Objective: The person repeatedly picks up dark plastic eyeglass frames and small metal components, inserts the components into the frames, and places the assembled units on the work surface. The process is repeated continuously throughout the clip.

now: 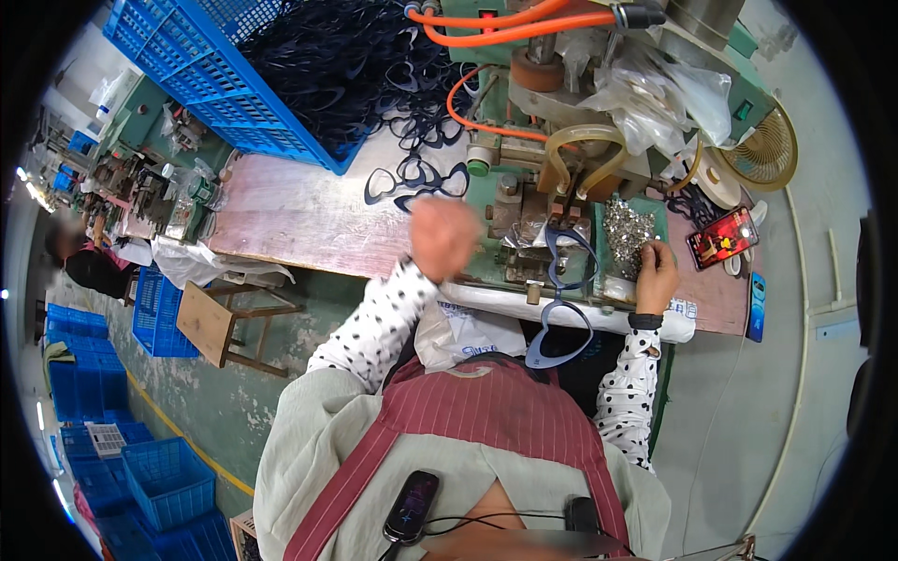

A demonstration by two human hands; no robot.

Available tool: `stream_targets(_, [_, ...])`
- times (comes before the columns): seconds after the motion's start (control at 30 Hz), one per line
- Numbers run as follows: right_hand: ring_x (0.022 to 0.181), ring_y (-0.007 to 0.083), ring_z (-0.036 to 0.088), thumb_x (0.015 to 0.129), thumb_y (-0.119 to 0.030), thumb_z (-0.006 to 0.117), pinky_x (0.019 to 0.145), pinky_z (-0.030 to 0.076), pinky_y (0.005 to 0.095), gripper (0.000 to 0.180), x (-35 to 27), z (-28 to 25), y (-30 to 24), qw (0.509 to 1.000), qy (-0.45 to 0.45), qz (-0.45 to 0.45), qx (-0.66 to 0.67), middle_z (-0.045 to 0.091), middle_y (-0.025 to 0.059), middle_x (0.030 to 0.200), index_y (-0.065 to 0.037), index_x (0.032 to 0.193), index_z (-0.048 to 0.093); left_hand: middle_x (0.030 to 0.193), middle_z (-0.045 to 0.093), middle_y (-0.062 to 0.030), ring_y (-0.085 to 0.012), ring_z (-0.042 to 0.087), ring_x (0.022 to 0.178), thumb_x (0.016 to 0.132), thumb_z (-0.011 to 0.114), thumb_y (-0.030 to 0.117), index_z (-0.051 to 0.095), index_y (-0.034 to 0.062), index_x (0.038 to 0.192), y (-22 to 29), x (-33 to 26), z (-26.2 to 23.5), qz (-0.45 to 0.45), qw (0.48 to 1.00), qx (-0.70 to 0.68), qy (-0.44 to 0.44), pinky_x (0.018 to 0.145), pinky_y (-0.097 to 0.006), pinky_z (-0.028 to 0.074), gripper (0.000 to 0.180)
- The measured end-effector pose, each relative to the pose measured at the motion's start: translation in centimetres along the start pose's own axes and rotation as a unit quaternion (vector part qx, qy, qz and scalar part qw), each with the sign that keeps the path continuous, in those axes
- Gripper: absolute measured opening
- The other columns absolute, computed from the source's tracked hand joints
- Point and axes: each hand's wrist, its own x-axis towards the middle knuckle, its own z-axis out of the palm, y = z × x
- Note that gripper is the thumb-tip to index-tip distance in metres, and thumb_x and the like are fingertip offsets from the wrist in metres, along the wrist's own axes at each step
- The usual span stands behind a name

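My left hand, smeared by motion, is over the table's front edge, just below some dark spectacle frames; its fingers cannot be made out. My right hand is at the right side of a tray of small silvery metal parts. Its thumb and fingers are drawn together, and whatever is between them is too small to tell. Left of that hand, a blue spectacle frame front with two heart-like rims hangs from the green bench machine. Neither hand touches this frame.
A blue crate leans beside a large heap of dark frames. Orange hoses cross above the machine. A lit phone and a fan are at the right. A wooden stool and stacked blue crates stand left.
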Motion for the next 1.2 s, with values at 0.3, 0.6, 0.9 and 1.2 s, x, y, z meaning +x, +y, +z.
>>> stream_targets(0.3, [0.084, 0.0338, 0.064, 0.092, -0.014, 0.055, 0.072, 0.049, 0.0404, 0.015, -0.2, 0.5, 0.0, 0.997, 0.043, 0.01, -0.059, 0.068, 0.0155, 0.087, -0.006, 0.102, 0.063, 0.087, 0.068, -0.0243, -0.0397, 0.066, 0.086, 0.083, 0.065, 0.028, 0.065, 0.0021, 0.097, -14.1, -8.7, 1.2, -0.557, 0.769, 0.216, -0.227, 0.077, -0.044, 0.051, 0.03])
stream_targets(0.6, [0.077, 0.0265, 0.066, 0.088, -0.01, 0.061, 0.066, 0.05, 0.0347, 0.013, -0.2, 0.2, 0.2, 0.999, 0.006, 0.034, -0.028, 0.069, 0.0122, 0.087, -0.005, 0.099, 0.066, 0.087, 0.068, -0.007, -0.0145, 0.067, 0.065, 0.099, 0.049, 0.028, 0.062, 0.0043, 0.1, -12.3, -6.4, -1.6, -0.512, 0.829, -0.183, -0.132, 0.056, -0.025, 0.05, 0.027])
stream_targets(0.9, [0.067, 0.0053, 0.053, 0.083, 0.0, 0.065, 0.06, 0.042, 0.0207, 0.015, 0.2, -0.8, -10.9, 0.959, -0.104, 0.025, 0.262, 0.067, 0.0005, 0.082, -0.002, 0.096, 0.072, 0.085, 0.07, -0.0148, -0.0133, 0.051, 0.041, 0.095, 0.049, 0.013, 0.035, 0.0006, 0.133, -8.6, -3.4, -2.5, -0.56, 0.806, -0.134, -0.137, 0.036, -0.024, 0.035, 0.042])
stream_targets(1.2, [0.059, 0.0024, 0.043, 0.075, -0.005, 0.073, 0.052, 0.035, 0.0201, 0.033, -1.1, -1.1, -17.4, 0.934, -0.201, 0.069, 0.286, 0.069, 0.0021, 0.082, -0.003, 0.106, 0.061, 0.073, 0.064, -0.0087, -0.0073, 0.041, 0.041, 0.095, 0.058, 0.026, 0.053, 0.0063, 0.093, -7.5, -0.7, -3.4, -0.706, 0.614, -0.35, 0.031, 0.038, -0.021, 0.034, 0.021])
